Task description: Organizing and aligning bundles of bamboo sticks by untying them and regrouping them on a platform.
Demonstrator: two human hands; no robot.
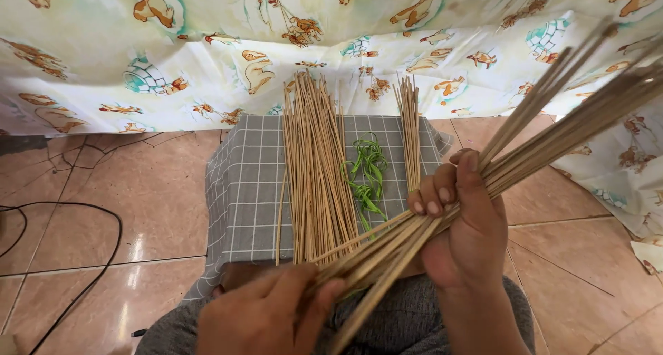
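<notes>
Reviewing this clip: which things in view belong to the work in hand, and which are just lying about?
In the work:
- stick bundle, held in the right hand and the left hand
- large stick pile on the grey checked cloth
- small stick pile
- green ties, probably

Lying about:
- black cable on the tiled floor
- animal-print sheet
</notes>
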